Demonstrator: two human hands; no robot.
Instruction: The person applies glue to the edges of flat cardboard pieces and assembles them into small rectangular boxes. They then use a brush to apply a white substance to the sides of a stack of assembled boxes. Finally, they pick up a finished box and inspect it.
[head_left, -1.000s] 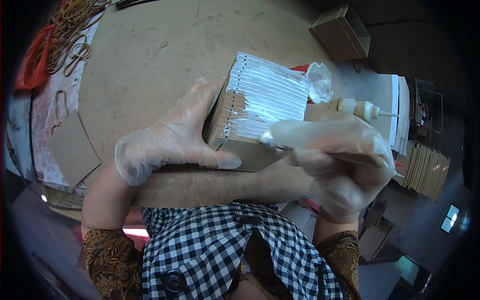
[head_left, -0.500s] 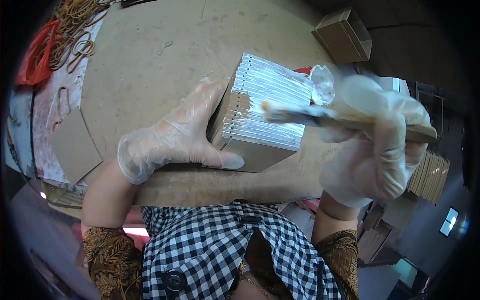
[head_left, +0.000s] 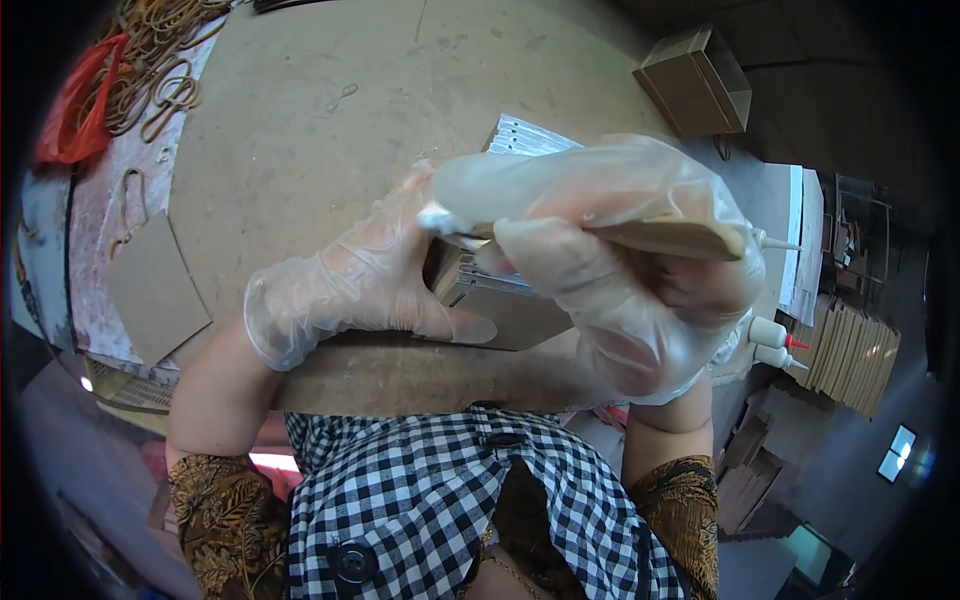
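Both my hands wear clear plastic gloves. My left hand point(head_left: 365, 285) presses flat against the near side of a stack of folded cardboard pieces point(head_left: 505, 295) standing on edge on the brown table point(head_left: 330, 120). My right hand point(head_left: 620, 265) is raised close to the camera and grips a flat wooden stick point(head_left: 660, 235) with white glue on its left tip. It hides most of the stack; only the stack's lower part and a far corner point(head_left: 525, 135) show.
Glue bottles point(head_left: 775, 335) with pointed nozzles stand at the right by a pile of flat cardboard point(head_left: 850, 355). A cardboard box point(head_left: 695, 85) sits at the far right. Rubber bands point(head_left: 150, 60), a red bag point(head_left: 75, 105) and a cardboard sheet point(head_left: 155, 290) lie left.
My right hand has lifted the stick off the stack's top edge and swung it up toward the camera, now covering most of the stack. My left hand stays on the stack.
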